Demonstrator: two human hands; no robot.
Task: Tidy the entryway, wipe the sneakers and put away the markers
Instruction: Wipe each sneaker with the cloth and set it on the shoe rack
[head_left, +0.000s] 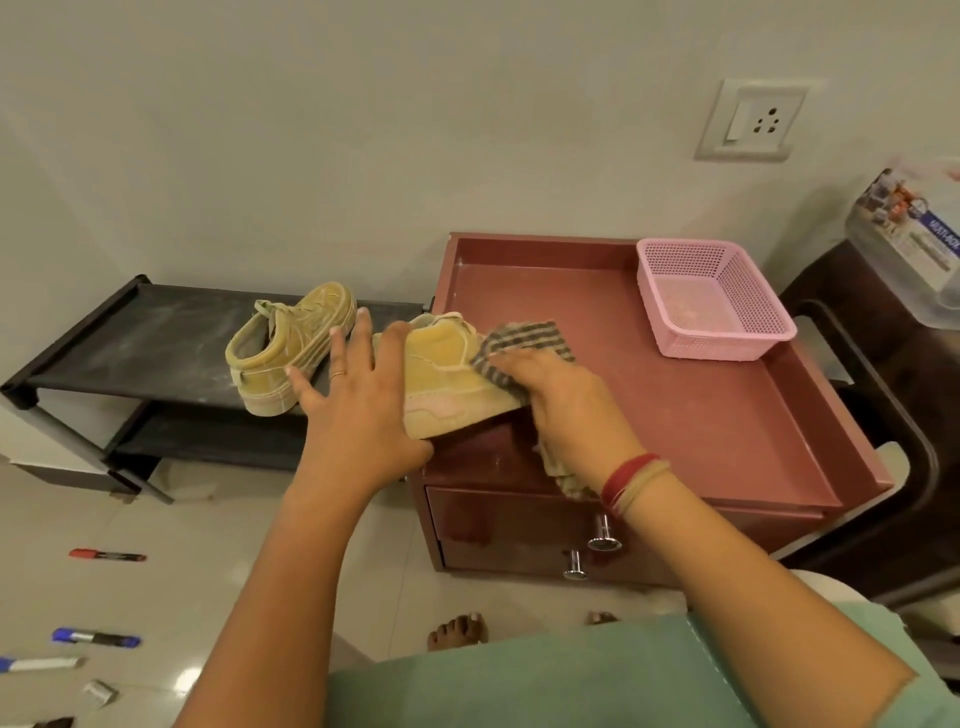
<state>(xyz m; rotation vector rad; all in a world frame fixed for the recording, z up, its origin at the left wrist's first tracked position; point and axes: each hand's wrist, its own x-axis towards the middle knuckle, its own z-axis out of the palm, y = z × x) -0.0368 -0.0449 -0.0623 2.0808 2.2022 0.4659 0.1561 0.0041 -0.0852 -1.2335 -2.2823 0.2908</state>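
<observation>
A tan sneaker (444, 371) lies on its side at the left edge of the maroon cabinet top (727, 415). My left hand (358, 395) rests flat on its heel end, fingers spread. My right hand (561, 410) presses a grey checked cloth (524, 338) against the sneaker's side. The second tan sneaker (285, 348) stands on the top shelf of the black shoe rack (130, 343). Markers lie on the floor at lower left: a red one (106, 555), a blue one (96, 637) and another blue-capped one (39, 664).
An empty pink plastic basket (717, 301) sits at the cabinet's back right corner. The cabinet has two drawers with metal knobs (602, 535). A dark chair (883, 415) with a plastic box (914, 239) stands at the right. My bare feet (457, 631) are on the tiled floor.
</observation>
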